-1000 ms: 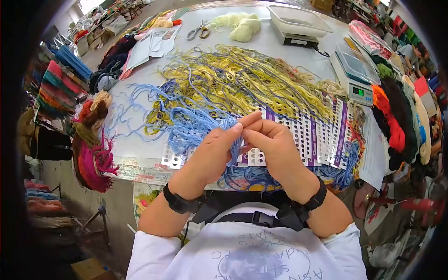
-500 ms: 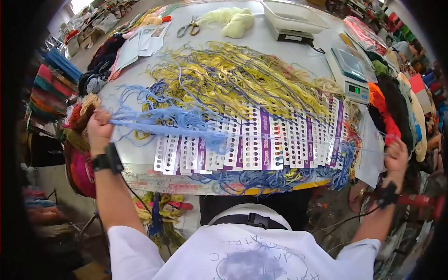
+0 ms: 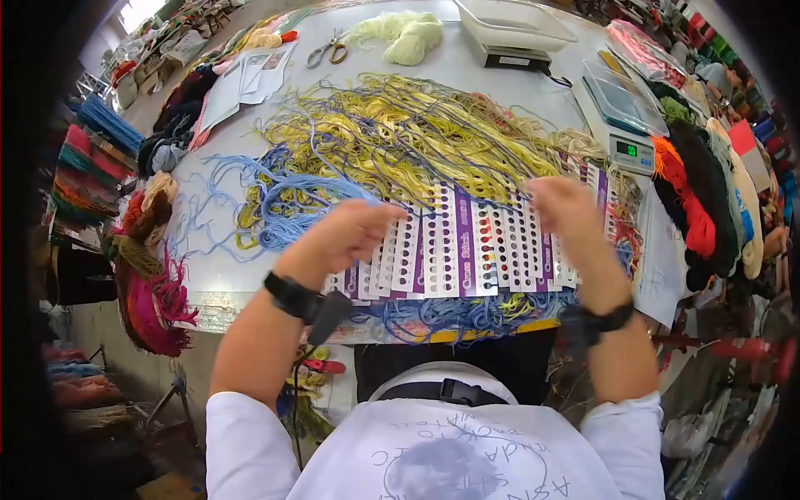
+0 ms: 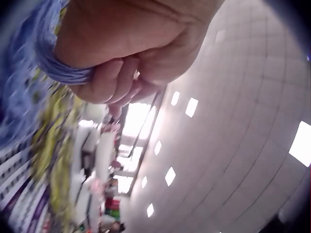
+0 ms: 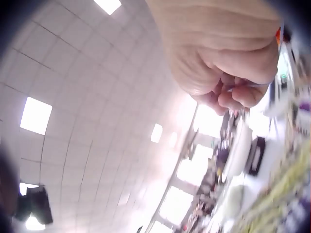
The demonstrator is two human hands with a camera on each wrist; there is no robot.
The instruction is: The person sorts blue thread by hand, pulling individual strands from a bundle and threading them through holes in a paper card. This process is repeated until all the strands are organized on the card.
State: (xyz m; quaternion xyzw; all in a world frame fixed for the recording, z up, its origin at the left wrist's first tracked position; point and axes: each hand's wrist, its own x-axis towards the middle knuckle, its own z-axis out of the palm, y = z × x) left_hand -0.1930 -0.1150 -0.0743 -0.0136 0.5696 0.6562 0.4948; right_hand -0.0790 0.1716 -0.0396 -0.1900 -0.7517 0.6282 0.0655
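A bundle of light-blue yarn (image 3: 287, 204) trails across the table's left side to my left hand (image 3: 354, 229). My left hand grips the yarn; in the left wrist view its blue strands (image 4: 60, 68) loop around the hand beside the curled fingers. To the right, over the punched cards, my right hand (image 3: 571, 221) is blurred in the head view. The right wrist view shows its fingers curled, with a thin blue strand (image 5: 260, 85) pinched in them. Beneath both hands lie white and purple cards (image 3: 467, 242) with rows of holes.
A heap of yellow-and-grey yarn (image 3: 400, 133) spreads behind the cards. Scissors (image 3: 337, 54), a pale yellow skein (image 3: 414, 43) and a scale (image 3: 631, 152) lie farther back. Coloured skeins (image 3: 687, 200) line the right edge; blue yarn (image 3: 450, 319) hangs at the front edge.
My hands were together at the blue yarn, then spread wide with a blue strand stretched between them. Now both have come back inward over the cards.
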